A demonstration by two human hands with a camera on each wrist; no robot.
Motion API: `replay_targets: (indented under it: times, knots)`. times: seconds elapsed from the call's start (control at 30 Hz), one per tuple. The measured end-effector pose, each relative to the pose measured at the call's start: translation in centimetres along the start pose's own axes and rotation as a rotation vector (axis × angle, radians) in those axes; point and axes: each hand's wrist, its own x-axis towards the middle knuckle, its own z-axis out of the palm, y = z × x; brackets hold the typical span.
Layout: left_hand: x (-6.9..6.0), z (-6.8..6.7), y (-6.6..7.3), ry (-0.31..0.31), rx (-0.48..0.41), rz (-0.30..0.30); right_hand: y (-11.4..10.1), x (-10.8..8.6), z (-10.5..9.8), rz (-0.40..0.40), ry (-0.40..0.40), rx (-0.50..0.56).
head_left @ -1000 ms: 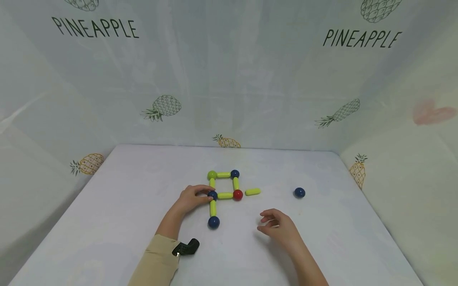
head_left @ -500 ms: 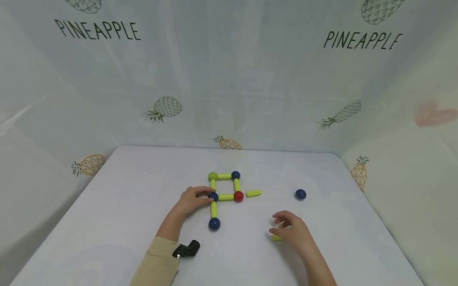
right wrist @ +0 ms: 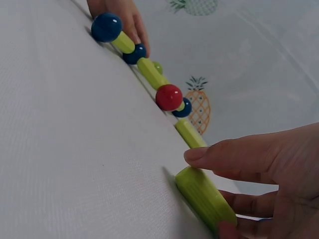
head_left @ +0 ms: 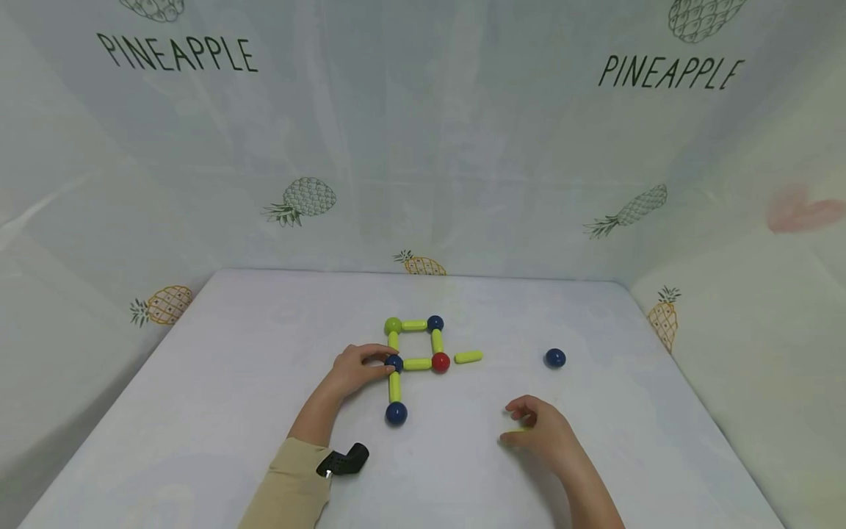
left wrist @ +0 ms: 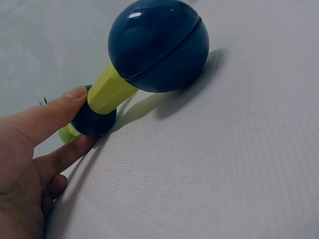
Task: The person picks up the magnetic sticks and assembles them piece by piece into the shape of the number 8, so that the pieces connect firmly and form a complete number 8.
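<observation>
My left hand (head_left: pixel 357 371) pinches a blue ball (head_left: pixel 394 364) at the corner of a square of yellow-green rods and balls. In the left wrist view, thumb and finger lie on either side of this ball. A short rod (left wrist: pixel 112 92) joins it to another blue ball (left wrist: pixel 158 45) nearer me. A green ball (head_left: pixel 393 325), a blue ball (head_left: pixel 435 323) and a red ball (head_left: pixel 440 362) mark the other corners. My right hand (head_left: pixel 538 432) holds a loose yellow-green rod (right wrist: pixel 205 196) between thumb and curled fingers, low over the table; the fingers' contact is partly hidden.
Another yellow-green rod (head_left: pixel 468 357) lies just right of the red ball, apart from it. A single blue ball (head_left: pixel 555 358) rests farther right on the white table (head_left: pixel 264 308). A pineapple-printed cloth (head_left: pixel 423 147) hangs behind and at the sides.
My right hand has moved right and slightly down. The rod, visible below its thumb half a second ago, now shows between thumb and fingers. The left hand has stayed on its ball.
</observation>
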Motion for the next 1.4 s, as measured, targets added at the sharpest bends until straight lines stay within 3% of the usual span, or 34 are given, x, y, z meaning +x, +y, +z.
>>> replay_targets:
  times: [0.77, 1.13, 1.4]
  knots:
    - [0.08, 0.02, 0.07, 0.002, -0.015, 0.014, 0.36, 0.11, 0.40, 0.002, -0.007, 0.060]
    - [-0.01, -0.18, 0.09, 0.015, 0.000, 0.014, 0.07, 0.35, 0.67, 0.019, -0.036, 0.018]
    - [-0.17, -0.11, 0.12, 0.019, 0.008, 0.031, -0.16, 0.05, 0.92, -0.006, -0.038, 0.084]
